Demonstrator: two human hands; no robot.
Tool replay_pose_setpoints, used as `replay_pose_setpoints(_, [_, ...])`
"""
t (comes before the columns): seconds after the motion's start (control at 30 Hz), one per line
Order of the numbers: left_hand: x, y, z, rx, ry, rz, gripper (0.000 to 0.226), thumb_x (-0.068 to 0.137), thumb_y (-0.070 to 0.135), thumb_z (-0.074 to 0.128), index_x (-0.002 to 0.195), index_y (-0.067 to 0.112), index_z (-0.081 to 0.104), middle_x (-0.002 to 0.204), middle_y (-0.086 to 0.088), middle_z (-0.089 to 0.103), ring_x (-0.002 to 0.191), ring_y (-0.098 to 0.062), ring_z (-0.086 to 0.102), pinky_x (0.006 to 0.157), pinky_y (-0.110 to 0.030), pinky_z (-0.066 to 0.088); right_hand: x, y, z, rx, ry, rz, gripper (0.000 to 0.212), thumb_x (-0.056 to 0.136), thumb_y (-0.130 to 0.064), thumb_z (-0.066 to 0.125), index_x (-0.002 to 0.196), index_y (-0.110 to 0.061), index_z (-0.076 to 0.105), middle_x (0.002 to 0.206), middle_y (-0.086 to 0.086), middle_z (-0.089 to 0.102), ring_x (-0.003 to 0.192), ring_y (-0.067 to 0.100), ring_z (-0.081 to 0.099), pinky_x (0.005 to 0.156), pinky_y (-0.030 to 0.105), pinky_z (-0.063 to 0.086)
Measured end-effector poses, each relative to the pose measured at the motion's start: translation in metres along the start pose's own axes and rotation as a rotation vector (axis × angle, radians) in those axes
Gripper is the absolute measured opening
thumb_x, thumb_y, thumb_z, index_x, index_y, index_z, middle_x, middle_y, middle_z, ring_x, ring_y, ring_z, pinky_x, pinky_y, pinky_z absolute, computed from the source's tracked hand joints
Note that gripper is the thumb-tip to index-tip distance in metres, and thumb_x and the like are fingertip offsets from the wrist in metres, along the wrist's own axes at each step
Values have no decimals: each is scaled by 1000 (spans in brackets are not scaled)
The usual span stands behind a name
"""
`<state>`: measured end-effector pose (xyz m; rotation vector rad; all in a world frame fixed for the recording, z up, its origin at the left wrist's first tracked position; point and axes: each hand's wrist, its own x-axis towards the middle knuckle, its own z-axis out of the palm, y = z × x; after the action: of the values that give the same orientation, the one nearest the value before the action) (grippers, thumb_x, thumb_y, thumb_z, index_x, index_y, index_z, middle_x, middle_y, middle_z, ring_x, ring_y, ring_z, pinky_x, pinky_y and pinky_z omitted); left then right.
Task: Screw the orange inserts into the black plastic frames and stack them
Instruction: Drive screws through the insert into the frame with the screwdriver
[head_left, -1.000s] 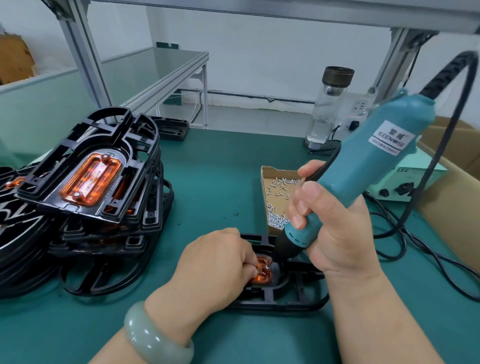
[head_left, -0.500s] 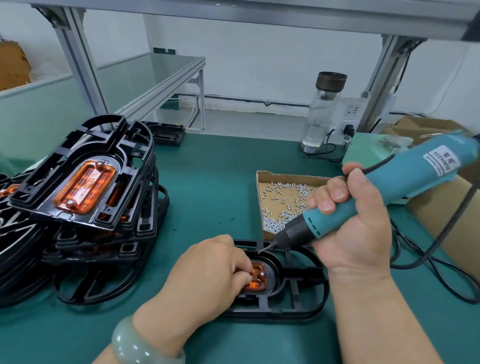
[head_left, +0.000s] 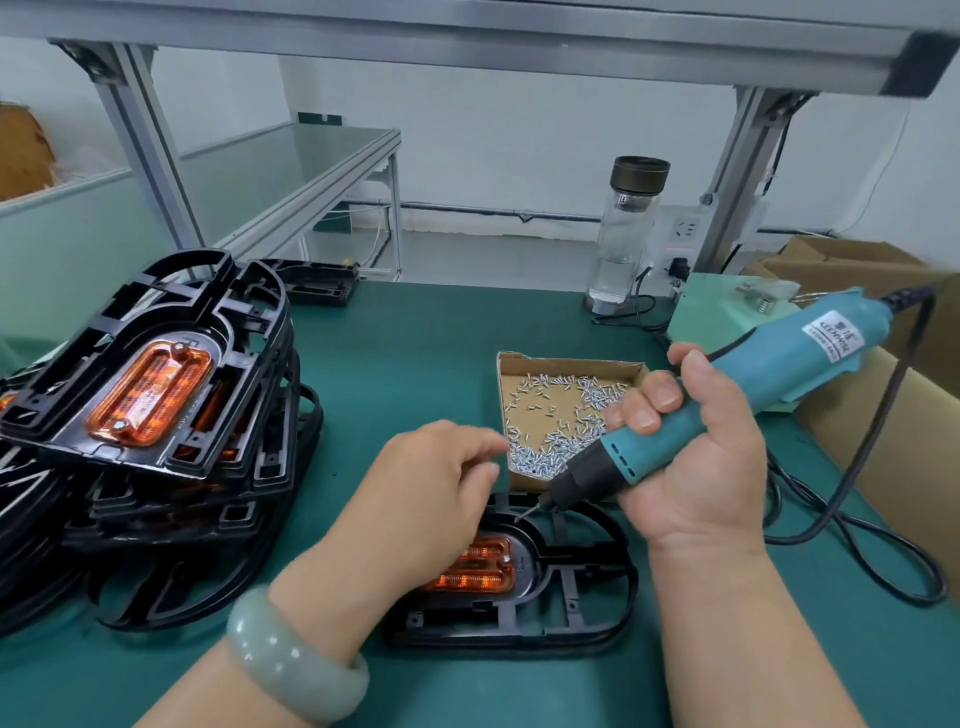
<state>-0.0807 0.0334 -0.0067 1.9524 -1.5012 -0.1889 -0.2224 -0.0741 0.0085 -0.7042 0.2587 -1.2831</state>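
Note:
A black plastic frame (head_left: 587, 629) lies flat on the green mat in front of me, with an orange insert (head_left: 483, 571) seated in its middle. My left hand (head_left: 421, 499) hovers over the insert's left part with loosely curled fingers that reach toward the screw box and hold nothing I can see. My right hand (head_left: 696, 467) grips a teal electric screwdriver (head_left: 810, 348), tilted, its bit just above the frame's far rim. A leaning stack of finished frames (head_left: 156, 395) with orange inserts stands at the left.
A cardboard tray (head_left: 566, 362) of several small screws sits just behind the frame. A glass bottle (head_left: 623, 234) and a green power unit (head_left: 711, 306) stand at the back right. The screwdriver's black cable (head_left: 857, 545) loops across the mat beside cardboard boxes (head_left: 883, 426).
My left hand has lifted off the orange insert and moved toward the screw tray. My right hand has raised the screwdriver off the insert and tilted it lower to the right.

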Motion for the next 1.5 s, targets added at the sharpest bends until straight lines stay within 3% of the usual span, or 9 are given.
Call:
replay_pose_setpoints(0.1, [26, 9, 5, 23, -63, 25, 36, 93, 20, 51, 127, 31, 57, 121, 9, 63, 115, -10, 55, 96, -16, 36, 1, 2, 1, 24, 35, 36, 10, 76, -23, 57, 85, -19, 52, 54, -8, 43, 42, 7, 41, 53, 22, 36])
replay_pose_setpoints(0.4, [91, 32, 38, 97, -313, 16, 40, 94, 23, 46, 134, 31, 49, 136, 5, 54, 124, -19, 49, 102, -28, 37, 2, 8, 2, 87, 86, 129, 13, 73, -22, 59, 82, -17, 52, 52, -6, 43, 40, 7, 40, 49, 19, 37])
replay_pose_setpoints(0.6, [98, 40, 50, 340, -529, 21, 13, 90, 29, 42, 79, 26, 48, 96, 7, 60, 95, -20, 47, 84, -40, 21, 3, 10, 1, 86, 90, 159, 13, 72, -23, 59, 82, -19, 52, 53, -7, 43, 40, 7, 39, 54, 24, 32])
replay_pose_setpoints(0.7, [95, 43, 40, 353, -571, 50, 18, 93, 14, 43, 78, 24, 48, 101, -4, 63, 92, -23, 44, 89, -36, 29, 2, 9, 2, 78, 78, 161, 13, 72, -24, 60, 82, -20, 51, 53, -8, 42, 39, 7, 40, 50, 21, 34])
replay_pose_setpoints(0.8, [95, 50, 30, 573, -604, 171, 19, 86, 6, 54, 74, 19, 46, 67, 2, 49, 75, -24, 46, 59, -28, 34, 2, 9, 3, 71, 79, 149, 15, 72, -24, 59, 83, -18, 50, 53, -7, 42, 39, 7, 40, 49, 21, 35])
replay_pose_setpoints(1.0, [94, 46, 31, 429, -489, 161, 37, 85, 5, 56, 57, 25, 41, 56, 7, 39, 61, -21, 43, 51, -25, 33, 2, 8, 3, 64, 83, 141, 16, 71, -23, 60, 82, -18, 51, 53, -7, 42, 40, 7, 39, 49, 20, 36])
replay_pose_setpoints(1.17, [94, 35, 30, 115, -283, 115, 15, 87, 14, 60, 93, 22, 71, 74, 9, 52, 74, -11, 48, 65, -19, 33, 3, 7, 1, 78, 85, 139, 15, 71, -23, 60, 82, -18, 51, 53, -7, 42, 40, 7, 39, 50, 20, 36])
replay_pose_setpoints(1.4, [97, 32, 27, -123, -208, 0, 24, 86, 8, 59, 99, 23, 72, 70, 22, 55, 66, 2, 54, 59, -3, 38, 4, 4, 0, 99, 94, 133, 15, 72, -22, 59, 83, -18, 50, 52, -7, 42, 39, 7, 39, 48, 17, 40])
replay_pose_setpoints(1.5, [97, 33, 26, -180, -185, -51, 18, 86, 11, 61, 93, 24, 72, 66, 19, 56, 61, 0, 54, 60, -9, 44, 5, 3, -1, 106, 97, 136, 15, 72, -23, 58, 84, -18, 50, 52, -7, 42, 39, 7, 39, 48, 18, 40])
